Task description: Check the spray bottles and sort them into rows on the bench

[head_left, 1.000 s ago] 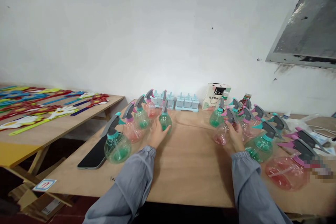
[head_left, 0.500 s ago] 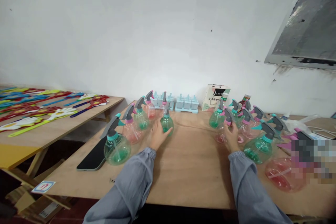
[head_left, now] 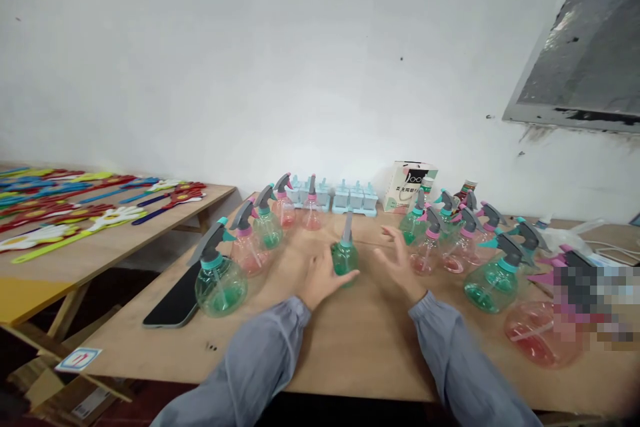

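Note:
My left hand [head_left: 323,278] is wrapped round the lower side of a green spray bottle [head_left: 345,255] with a grey trigger head, near the middle of the table. To its right, my right hand [head_left: 399,259] hangs with fingers apart, holding nothing. Just beyond that hand stands a pink spray bottle [head_left: 426,255], one of several pink and green ones on the right. Another row runs up the left side, with a large green spray bottle [head_left: 221,287] at its front and a pink spray bottle [head_left: 313,212] at the far end.
A black phone [head_left: 173,300] lies by the left row. Pale blue ice-pop moulds [head_left: 355,199] and a printed box [head_left: 407,188] stand against the wall. Colourful hand-shaped items [head_left: 75,213] cover another table on the left. A white tube and cable [head_left: 607,247] lie at right.
My left hand has brought the green spray bottle right and nearer, away from the left row. My right hand has let go of the pink spray bottle and moved left, fingers opening.

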`<state>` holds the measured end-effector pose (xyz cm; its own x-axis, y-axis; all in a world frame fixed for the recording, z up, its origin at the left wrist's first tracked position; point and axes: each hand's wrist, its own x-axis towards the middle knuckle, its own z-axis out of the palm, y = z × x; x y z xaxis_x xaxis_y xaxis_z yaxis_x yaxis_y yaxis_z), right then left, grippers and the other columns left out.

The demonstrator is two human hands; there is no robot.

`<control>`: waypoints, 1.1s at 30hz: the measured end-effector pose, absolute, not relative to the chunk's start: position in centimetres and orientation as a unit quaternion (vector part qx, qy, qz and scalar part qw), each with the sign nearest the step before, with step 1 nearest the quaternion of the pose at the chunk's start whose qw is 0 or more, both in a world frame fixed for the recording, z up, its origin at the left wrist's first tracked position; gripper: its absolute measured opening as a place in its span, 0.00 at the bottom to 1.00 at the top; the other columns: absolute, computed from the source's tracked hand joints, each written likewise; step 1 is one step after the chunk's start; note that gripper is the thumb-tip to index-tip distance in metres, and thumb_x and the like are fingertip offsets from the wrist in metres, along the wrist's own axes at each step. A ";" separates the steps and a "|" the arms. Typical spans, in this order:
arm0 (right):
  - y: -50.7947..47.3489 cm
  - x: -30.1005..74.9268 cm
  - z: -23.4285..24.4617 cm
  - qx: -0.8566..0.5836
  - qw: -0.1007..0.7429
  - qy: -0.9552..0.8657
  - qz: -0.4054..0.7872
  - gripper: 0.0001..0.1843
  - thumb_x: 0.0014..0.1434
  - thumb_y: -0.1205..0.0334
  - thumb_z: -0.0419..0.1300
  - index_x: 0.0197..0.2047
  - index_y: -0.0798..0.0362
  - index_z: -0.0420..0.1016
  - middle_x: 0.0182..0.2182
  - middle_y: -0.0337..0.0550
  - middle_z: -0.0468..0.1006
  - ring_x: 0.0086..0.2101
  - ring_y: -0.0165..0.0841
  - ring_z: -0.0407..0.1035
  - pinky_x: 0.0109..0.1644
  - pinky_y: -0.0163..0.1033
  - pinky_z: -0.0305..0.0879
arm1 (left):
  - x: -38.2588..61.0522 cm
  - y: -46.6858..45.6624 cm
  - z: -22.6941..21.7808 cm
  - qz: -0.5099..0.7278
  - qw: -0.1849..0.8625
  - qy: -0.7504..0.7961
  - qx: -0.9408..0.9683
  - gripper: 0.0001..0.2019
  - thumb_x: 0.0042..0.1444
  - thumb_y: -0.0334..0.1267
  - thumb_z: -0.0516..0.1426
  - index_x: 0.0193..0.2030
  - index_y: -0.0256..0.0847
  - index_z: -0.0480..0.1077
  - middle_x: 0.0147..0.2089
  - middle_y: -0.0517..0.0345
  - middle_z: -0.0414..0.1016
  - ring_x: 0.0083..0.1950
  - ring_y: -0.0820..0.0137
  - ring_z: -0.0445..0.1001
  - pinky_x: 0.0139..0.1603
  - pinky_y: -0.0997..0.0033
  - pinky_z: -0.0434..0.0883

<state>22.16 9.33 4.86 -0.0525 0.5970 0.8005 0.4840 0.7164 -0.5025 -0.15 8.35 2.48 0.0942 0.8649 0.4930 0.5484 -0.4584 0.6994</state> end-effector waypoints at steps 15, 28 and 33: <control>8.2 19.4 4.8 -0.353 0.542 -0.687 0.331 0.35 0.49 0.50 0.72 0.60 0.43 0.70 0.58 0.46 0.72 0.57 0.43 0.66 0.66 0.54 0.58 | 0.6 6.2 2.9 0.408 0.138 0.400 0.809 0.23 0.63 0.58 0.50 0.53 0.42 0.67 0.48 0.47 0.79 0.52 0.55 0.76 0.59 0.50 0.65; 8.1 19.2 4.7 -0.331 0.573 -0.527 0.533 0.27 0.41 0.44 0.73 0.43 0.48 0.79 0.44 0.47 0.83 0.49 0.48 0.75 0.56 0.54 0.69 | -3.5 23.4 9.2 0.417 0.105 0.613 0.663 0.25 0.56 0.37 0.60 0.61 0.41 0.69 0.70 0.37 0.61 0.74 0.44 0.55 0.71 0.42 0.52; 6.7 18.5 5.7 -0.229 0.525 -0.488 0.659 0.29 0.47 0.34 0.66 0.43 0.47 0.78 0.45 0.49 0.83 0.50 0.50 0.75 0.53 0.56 0.72 | -3.2 23.1 8.5 0.365 0.069 0.622 0.689 0.23 0.58 0.34 0.57 0.62 0.41 0.69 0.68 0.35 0.59 0.71 0.44 0.60 0.69 0.44 0.56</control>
<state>18.52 6.67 5.71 -0.3433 0.9154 0.2103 -0.4679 0.0274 -0.8833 -3.20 23.12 8.55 -0.0417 0.9077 0.4176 0.8071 -0.2158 0.5496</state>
